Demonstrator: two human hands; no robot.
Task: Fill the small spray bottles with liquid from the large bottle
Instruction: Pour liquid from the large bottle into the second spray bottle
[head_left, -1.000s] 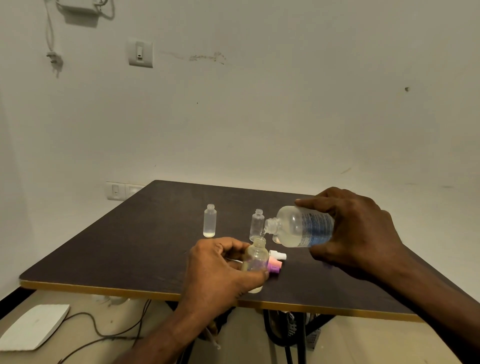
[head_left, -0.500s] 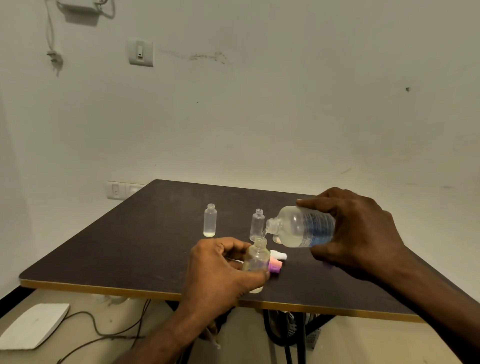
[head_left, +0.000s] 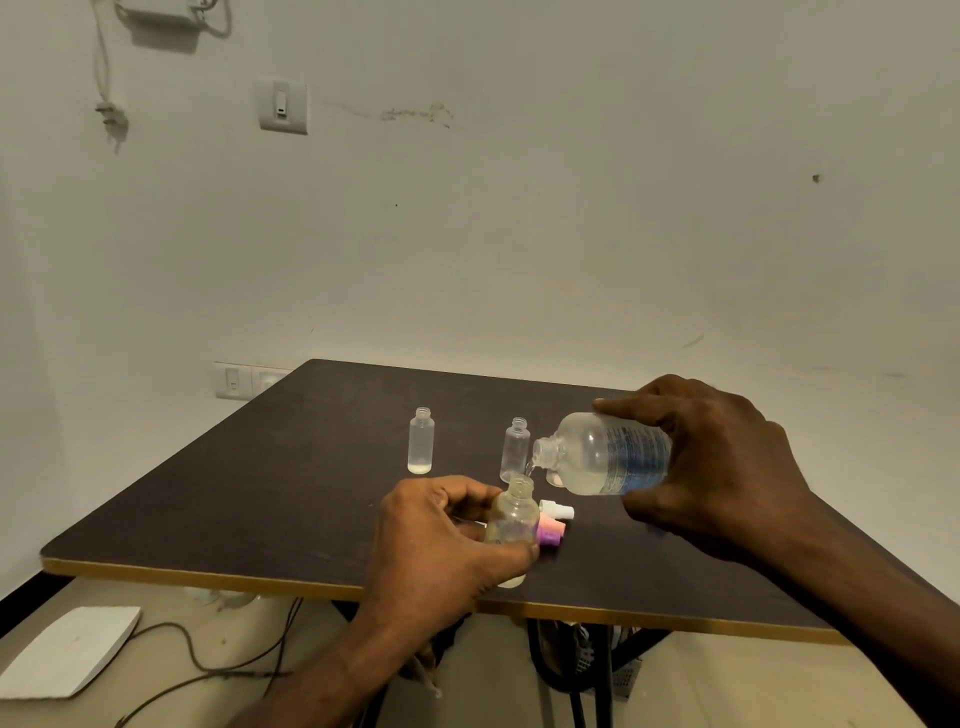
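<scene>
My right hand (head_left: 711, 467) holds the large clear bottle (head_left: 602, 453) tipped on its side, its open mouth just above the neck of a small clear bottle (head_left: 514, 514). A thin stream of liquid runs from one into the other. My left hand (head_left: 441, 540) grips that small bottle upright above the table's near edge. Two more small open bottles stand behind: a frosted one (head_left: 421, 440) with a little liquid at the bottom, and a clear one (head_left: 514, 448) partly hidden by the large bottle's neck.
Pink and white spray caps (head_left: 553, 525) lie on the dark table (head_left: 260, 493) right of the held bottle. Under the table are cables and a white flat box (head_left: 62, 654) on the floor. A wall stands close behind the table.
Both hands stay almost still, and the large bottle stays tipped over the held small bottle. Nothing else on the table has moved.
</scene>
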